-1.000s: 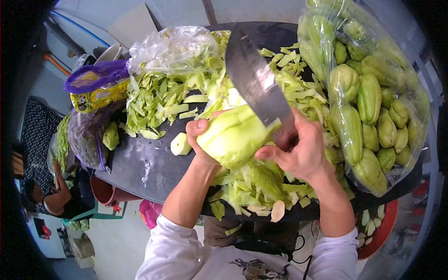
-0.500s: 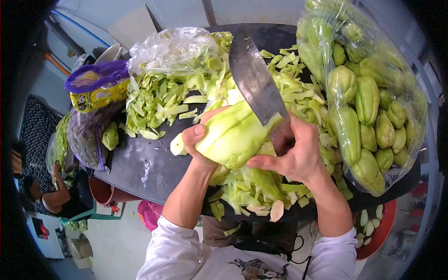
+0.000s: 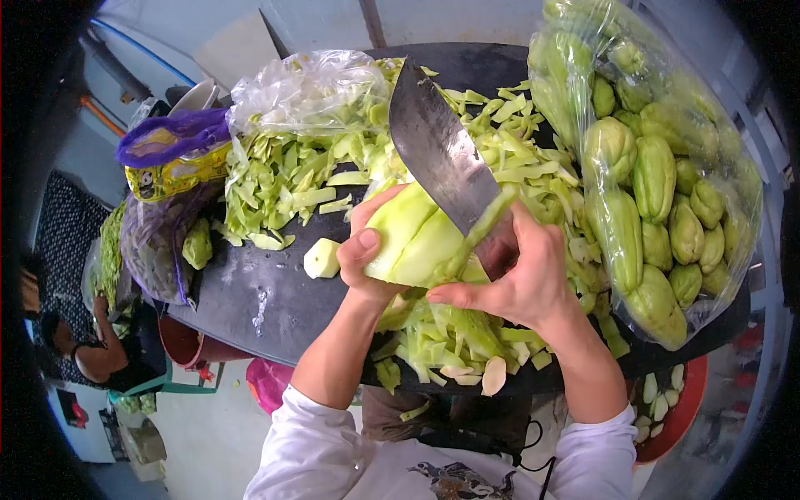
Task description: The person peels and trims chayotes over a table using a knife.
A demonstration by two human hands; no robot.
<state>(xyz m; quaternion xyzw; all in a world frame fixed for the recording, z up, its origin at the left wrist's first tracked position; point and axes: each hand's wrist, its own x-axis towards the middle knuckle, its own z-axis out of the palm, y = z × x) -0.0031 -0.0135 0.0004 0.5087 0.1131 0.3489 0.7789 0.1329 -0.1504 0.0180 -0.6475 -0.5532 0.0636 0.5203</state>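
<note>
A pale green, partly peeled chayote (image 3: pixel 414 239) rests in my left hand (image 3: pixel 367 250), whose fingers and thumb wrap its left side. My right hand (image 3: pixel 525 275) grips a broad, dark cleaver-like knife (image 3: pixel 442 146) low on its blade, with the tip pointing up and away. The knife's edge lies against the chayote's right side, and a strip of peel (image 3: pixel 492 218) lifts along the blade. My right thumb presses near the chayote's lower end. The knife's handle is hidden by my hand. Peelings (image 3: pixel 467 333) are heaped below and around both hands.
A cut chayote piece (image 3: pixel 322 258) lies on the dark table (image 3: pixel 250 292). At right stands a clear bag of whole chayotes (image 3: pixel 654 179). A plastic bag (image 3: pixel 304 87) covers peelings at back left, near a purple net bag (image 3: pixel 154 246). A red tub (image 3: pixel 696 400) holds pieces; another person (image 3: pixel 100 354) sits left.
The knife has shifted left and slightly down across the chayote, and the peel strip is longer. The chayote has turned in my left hand, uncovering the cut piece beside it.
</note>
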